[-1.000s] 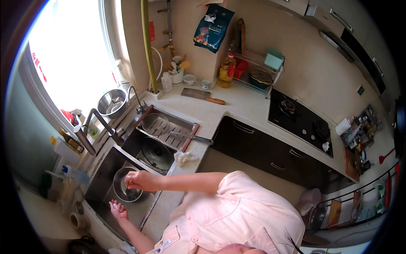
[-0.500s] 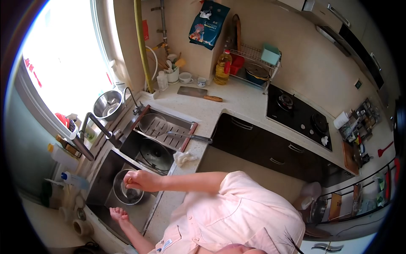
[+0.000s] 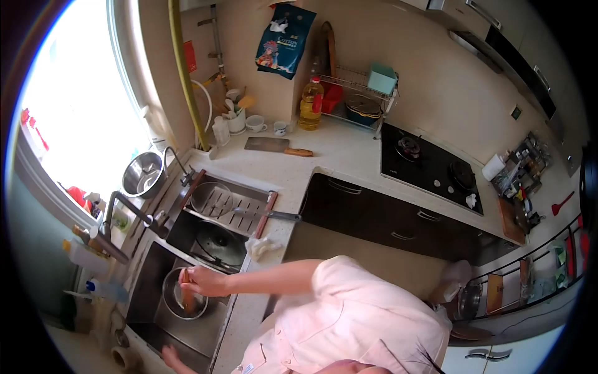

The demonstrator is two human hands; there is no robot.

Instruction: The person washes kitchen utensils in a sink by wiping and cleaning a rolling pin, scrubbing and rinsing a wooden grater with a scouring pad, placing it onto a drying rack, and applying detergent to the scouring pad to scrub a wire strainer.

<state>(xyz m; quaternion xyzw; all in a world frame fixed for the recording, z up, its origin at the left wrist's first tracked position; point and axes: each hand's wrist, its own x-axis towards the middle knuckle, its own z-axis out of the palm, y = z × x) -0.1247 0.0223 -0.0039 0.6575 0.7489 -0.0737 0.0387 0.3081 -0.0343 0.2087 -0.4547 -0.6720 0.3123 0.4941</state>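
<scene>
My right hand [image 3: 208,280] reaches over a round metal bowl [image 3: 167,302] in the sink basin [image 3: 208,336]. Its fingers are closed around a long orange-brown, stick-like thing [image 3: 188,302] that points down into the bowl; its exact kind does not show. Lower down, near the basin's near-left wall, my left hand [image 3: 170,355] is small and blurred, apart from the bowl, with its fingers not clearly visible.
A faucet [image 3: 134,215] arches beside the basin. A pan lid [image 3: 218,240] lies in the middle basin, and a strainer [image 3: 212,199] rests on the slotted drainer [image 3: 249,218]. On the counter are a crumpled white cloth [image 3: 261,248] and a cleaver [image 3: 268,144].
The view has shifted, moving the scene leftward. My left hand has dropped lower, away from the bowl. More of the orange-brown thing now shows below my right hand, inside the bowl.
</scene>
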